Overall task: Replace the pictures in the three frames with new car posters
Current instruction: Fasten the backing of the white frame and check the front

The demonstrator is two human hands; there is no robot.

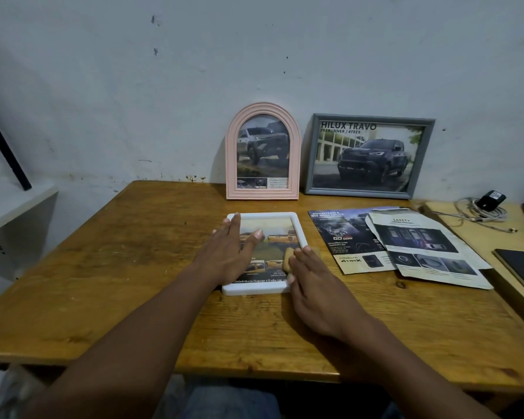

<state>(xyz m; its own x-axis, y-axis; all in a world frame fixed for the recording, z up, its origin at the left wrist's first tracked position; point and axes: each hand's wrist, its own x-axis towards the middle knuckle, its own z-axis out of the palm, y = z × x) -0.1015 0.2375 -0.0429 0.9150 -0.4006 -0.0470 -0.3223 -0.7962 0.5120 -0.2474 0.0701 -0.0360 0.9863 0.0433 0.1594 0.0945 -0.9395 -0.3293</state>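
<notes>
A white rectangular frame (pixel 266 215) lies flat, face up, on the wooden table (pixel 118 252), holding a poster of orange pickup trucks. My left hand (pixel 229 252) rests flat on the frame's left side, fingers spread over the picture. My right hand (pixel 312 282) lies against the frame's right edge, thumb on the glass. A pink arched frame (pixel 263 151) with a grey pickup poster leans on the wall behind. To its right leans a grey rectangular frame (pixel 368 155) showing a dark "Hilux Travo" truck.
Two loose car brochure sheets (pixel 345 240) (pixel 430 249) lie overlapping right of the white frame. Farther right, a second table holds a white cable with a black charger (pixel 490 204) and a dark flat object (pixel 521 267). A white shelf (pixel 15 213) stands at left.
</notes>
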